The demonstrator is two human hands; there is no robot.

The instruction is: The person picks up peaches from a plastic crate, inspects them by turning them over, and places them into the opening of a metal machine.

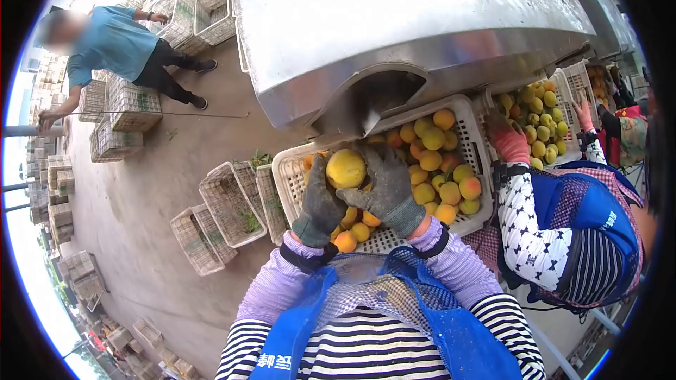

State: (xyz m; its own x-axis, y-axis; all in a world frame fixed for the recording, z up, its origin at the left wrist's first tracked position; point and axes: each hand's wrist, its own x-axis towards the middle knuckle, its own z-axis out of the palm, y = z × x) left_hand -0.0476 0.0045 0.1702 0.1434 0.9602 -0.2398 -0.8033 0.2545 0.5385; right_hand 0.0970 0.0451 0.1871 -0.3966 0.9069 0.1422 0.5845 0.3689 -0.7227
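My left hand (318, 200), in a dark grey work glove, presses against the left side of a large yellow peach (346, 169). My right hand (387, 186), gloved the same way, closes on the peach from the right, its thumb below the fruit. Both hands are over a white plastic crate (473, 127) with slotted walls. Yellow and orange peaches (431, 162) fill the crate's right side, and several more peaches (352, 229) lie beneath my hands. Just beyond my fingers is the opening of a metal chute (370, 102); its inside is dark.
A large metal machine (408, 0) stands ahead. At right, a co-worker's pink-gloved hand (510, 142) is over another peach crate (563, 88). Crates (232, 204) sit on the floor at left. A person in a blue shirt (123, 42) stands among stacked crates (134, 105).
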